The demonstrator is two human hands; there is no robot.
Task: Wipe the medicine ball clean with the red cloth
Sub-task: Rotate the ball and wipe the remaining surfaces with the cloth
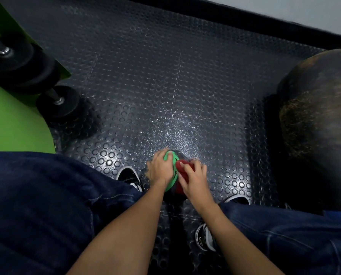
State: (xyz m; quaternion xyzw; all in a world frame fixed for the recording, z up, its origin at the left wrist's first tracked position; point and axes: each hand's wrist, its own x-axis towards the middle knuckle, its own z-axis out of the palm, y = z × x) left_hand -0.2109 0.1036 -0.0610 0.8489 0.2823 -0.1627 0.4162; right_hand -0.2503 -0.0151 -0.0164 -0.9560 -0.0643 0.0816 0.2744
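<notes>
A green and black medicine ball (174, 171) sits on the studded black rubber floor between my feet. My left hand (158, 169) lies over the ball's green left side with its fingers curved round it, holding it steady. My right hand (193, 178) presses a bunched red cloth (183, 169) against the ball's right side, fingers curled over the cloth. Most of the ball is hidden under my hands and the cloth.
A large dark exercise ball (320, 116) fills the right side. Black dumbbells (58, 102) lie at the left beside a green frame and green mat (17, 120). My shoes (129, 177) flank the ball. A wall edge runs along the top.
</notes>
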